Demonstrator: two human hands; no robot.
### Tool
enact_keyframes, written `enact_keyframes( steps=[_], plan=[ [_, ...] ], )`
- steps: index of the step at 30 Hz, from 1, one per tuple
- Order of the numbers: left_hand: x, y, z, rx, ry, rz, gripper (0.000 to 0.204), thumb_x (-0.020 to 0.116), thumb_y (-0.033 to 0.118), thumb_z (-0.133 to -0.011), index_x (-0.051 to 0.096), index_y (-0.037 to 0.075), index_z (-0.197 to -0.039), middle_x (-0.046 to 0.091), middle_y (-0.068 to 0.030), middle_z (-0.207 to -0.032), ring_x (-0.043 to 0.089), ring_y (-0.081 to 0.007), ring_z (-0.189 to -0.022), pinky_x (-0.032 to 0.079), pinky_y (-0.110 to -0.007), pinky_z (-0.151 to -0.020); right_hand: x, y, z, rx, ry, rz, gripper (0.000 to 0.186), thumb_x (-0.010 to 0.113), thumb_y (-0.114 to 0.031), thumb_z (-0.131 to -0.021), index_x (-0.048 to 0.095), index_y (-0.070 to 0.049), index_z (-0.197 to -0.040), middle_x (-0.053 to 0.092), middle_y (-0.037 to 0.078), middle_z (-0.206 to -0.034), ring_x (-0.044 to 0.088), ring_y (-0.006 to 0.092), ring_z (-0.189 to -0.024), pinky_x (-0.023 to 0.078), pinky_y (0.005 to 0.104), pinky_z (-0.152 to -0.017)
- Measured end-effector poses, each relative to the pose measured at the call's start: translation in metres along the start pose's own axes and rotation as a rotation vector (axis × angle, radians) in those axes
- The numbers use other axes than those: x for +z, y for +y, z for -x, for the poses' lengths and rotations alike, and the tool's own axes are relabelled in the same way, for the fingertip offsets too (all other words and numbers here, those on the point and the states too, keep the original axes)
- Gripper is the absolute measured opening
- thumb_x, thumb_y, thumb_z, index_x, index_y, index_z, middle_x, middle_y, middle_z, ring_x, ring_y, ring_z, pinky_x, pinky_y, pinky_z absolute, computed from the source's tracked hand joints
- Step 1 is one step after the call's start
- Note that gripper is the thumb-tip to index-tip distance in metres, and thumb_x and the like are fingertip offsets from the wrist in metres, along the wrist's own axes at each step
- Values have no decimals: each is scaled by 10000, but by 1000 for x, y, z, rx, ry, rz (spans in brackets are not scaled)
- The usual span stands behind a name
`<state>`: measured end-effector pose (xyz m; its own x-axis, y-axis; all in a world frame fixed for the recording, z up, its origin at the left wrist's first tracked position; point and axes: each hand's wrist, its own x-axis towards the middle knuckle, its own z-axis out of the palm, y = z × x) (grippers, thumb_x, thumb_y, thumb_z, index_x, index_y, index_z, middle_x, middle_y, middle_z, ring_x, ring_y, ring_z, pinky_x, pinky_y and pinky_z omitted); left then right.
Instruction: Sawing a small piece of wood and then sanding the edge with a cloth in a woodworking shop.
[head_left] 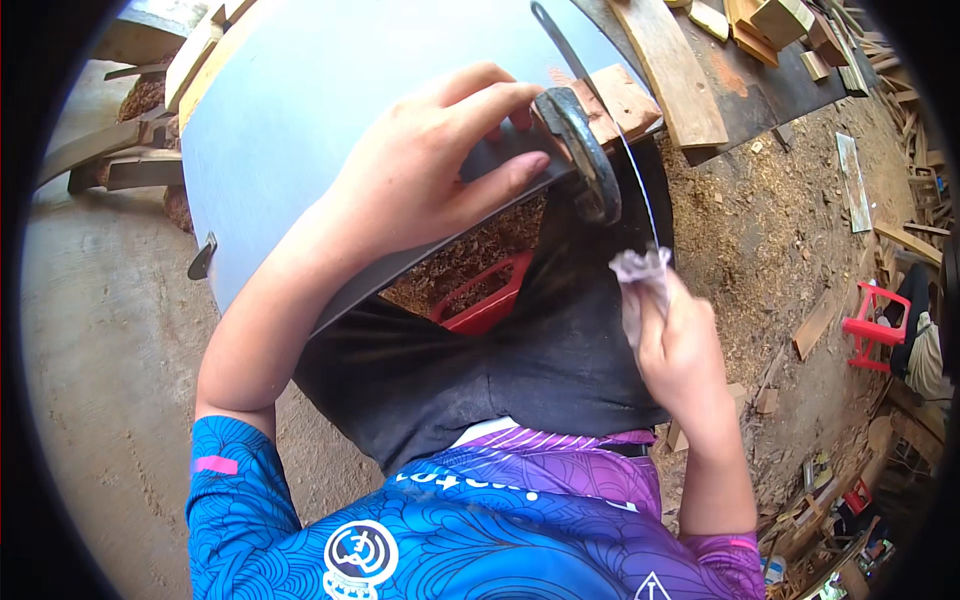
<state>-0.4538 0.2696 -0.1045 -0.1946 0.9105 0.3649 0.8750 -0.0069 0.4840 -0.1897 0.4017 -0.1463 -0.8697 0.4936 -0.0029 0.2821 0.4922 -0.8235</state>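
Note:
My left hand (pixel 430 165) reaches over the table from the left. Its fingers are bent against a dark curved metal clamp (pixel 578 150), and the thumb points toward the clamp, apart from the fingers. A pale reddish wooden block (pixel 628 98) lies at the table's corner beside the clamp; part of it is hidden behind the metal. My right hand (pixel 680 335) is closed round the cloth-wrapped end (pixel 643 266) of a long thin saw-like blade (pixel 637 172). The blade crosses the block, and its far end, with a small hole, stretches past it over the table.
The smooth grey-blue tabletop (pixel 300 130) spans the upper left, above my lap. Wooden boards (pixel 670 75) and offcuts lie at the upper right. Sawdust (pixel 745 260) covers the floor there. Red plastic stools stand under the table (pixel 485 295) and at the far right (pixel 875 325).

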Motion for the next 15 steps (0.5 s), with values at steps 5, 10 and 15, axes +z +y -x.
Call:
enact_keyframes(
  steps=[5, 10, 15],
  plan=[
    [-1, -1, -1, 16, 9, -30, 425, 791, 136, -887, 644, -27, -1251, 663, -137, -1066, 686, -237, -853, 558, -356, -776, 5, -23, -77, 10, -26, 3, 181, 528, -94, -1004, 633, 20, -1096, 673, 293, -845, 670, 497, -817, 529, 528, -659],
    [8, -13, -6, 36, 0, 2, 423, 785, 131, -891, 647, -15, -1264, 661, -132, -1092, 696, -232, -866, 565, -362, -788, 17, 13, -31, -94, 102, -74, 225, 525, -70, -1008, 645, 15, -1177, 685, 239, -778, 696, 471, -766, 552, 475, -652],
    [-12, -4, -9, -3, -4, -9, 430, 776, 133, -883, 645, 11, -1274, 655, -127, -1061, 692, -255, -863, 572, -374, -798, -1, -20, -46, 139, -93, -5, 226, 516, -55, -1002, 646, 5, -1177, 670, 225, -741, 708, 438, -713, 531, 455, -603]
  ],
)
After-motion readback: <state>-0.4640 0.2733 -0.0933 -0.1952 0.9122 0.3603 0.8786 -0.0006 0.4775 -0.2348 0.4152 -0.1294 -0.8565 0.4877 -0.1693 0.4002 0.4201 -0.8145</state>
